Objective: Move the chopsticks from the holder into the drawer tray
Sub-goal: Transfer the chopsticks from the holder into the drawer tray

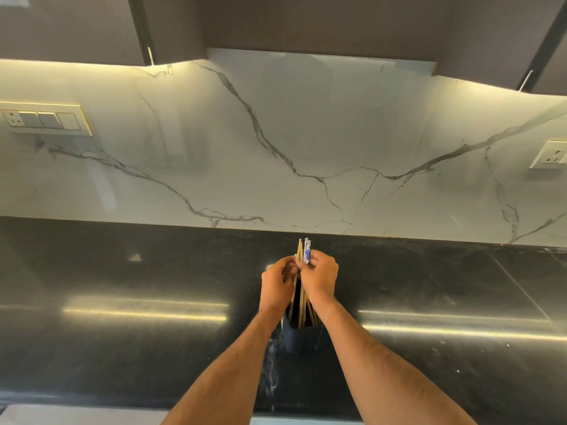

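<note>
A dark blue holder [302, 340] stands on the black countertop, between my forearms. Several chopsticks [303, 250] stick up out of it, some plain wood, some white with blue pattern at the top. My left hand [276, 283] and my right hand [320, 279] are both closed around the upper ends of the bundle, just above the holder's mouth. The chopsticks' lower ends still sit inside the holder. No drawer tray is in view.
The black stone countertop [138, 332] runs the full width, with a white marble backsplash [306, 142] behind. Switch plates sit on the wall at left [44, 118] and right [550, 154]. Dark cabinets [306, 23] hang overhead. A pale surface [61, 415] shows below the counter's front edge.
</note>
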A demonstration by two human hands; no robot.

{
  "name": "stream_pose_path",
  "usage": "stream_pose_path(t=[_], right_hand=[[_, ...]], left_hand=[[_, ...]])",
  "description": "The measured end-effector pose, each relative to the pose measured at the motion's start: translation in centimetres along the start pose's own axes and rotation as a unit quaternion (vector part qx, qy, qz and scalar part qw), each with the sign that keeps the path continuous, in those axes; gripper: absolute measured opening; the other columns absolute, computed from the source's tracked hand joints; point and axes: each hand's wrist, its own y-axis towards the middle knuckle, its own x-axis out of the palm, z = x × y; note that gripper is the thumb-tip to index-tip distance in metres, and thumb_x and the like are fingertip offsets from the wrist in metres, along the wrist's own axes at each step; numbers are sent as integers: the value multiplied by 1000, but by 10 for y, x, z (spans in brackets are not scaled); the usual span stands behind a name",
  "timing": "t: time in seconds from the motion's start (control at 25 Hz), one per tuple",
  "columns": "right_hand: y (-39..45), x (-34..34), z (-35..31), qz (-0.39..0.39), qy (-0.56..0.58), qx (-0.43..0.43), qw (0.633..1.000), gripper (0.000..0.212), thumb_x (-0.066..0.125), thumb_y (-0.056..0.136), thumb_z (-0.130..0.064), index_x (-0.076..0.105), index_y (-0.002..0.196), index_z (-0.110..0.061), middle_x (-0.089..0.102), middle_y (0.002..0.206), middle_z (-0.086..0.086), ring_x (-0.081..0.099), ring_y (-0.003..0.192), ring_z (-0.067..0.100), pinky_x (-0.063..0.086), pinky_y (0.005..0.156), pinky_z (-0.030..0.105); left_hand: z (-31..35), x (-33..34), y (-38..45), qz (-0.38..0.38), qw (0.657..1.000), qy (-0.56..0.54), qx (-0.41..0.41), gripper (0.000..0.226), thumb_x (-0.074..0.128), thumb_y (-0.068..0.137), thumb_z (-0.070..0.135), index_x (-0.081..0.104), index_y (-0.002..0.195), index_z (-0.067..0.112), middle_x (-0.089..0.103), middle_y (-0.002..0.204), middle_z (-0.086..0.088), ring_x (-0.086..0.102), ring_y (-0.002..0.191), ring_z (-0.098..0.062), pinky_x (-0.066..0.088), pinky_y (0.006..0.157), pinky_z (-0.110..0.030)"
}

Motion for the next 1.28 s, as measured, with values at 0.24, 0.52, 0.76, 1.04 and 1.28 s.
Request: stream_pose_path(t=[0.24,0.52,0.76,1.04,1.28], right_hand=[[6,-32,-44,9,105,-34,994,7,73,91,-2,75,95,-8,78,83,0,76,69,8,60,59,19],[-8,-68,-76,-9,151,-59,987,24,66,95,0,73,96,-23,77,79,-4,75,63,17,62,63,23],[-38,-86,-89,-2,182,-60,982,21,55,100,1,71,104,-11,78,96,7,78,84,14,65,78,32],[-127,-104,-110,-117,-68,-330,934,30,50,102,-2,67,115,-24,71,125,-2,62,125,9,49,109,26],[-202,-101,-92,-167,-318,-609,707,40,66,95,0,53,133,-3,51,151,16,41,147,28,31,124,39]], left_hand=[[46,-1,2,-25,995,-95,-30,16,59,100,8,70,111,6,76,87,-5,75,77,-13,59,67,-24],[89,-5,-13,4,971,-212,-113,11,70,93,13,76,102,9,79,86,-7,77,81,-24,63,76,-38],[110,-16,-40,64,973,-187,-123,9,70,94,11,78,90,12,77,74,-5,77,72,-20,64,67,-30],[131,-73,-91,-54,918,-235,-314,22,48,104,7,67,98,-2,68,82,-13,68,61,-20,61,56,-32],[139,-146,-134,-176,796,-409,-411,17,46,100,3,60,92,-3,65,79,-14,70,76,-22,60,75,-28]])
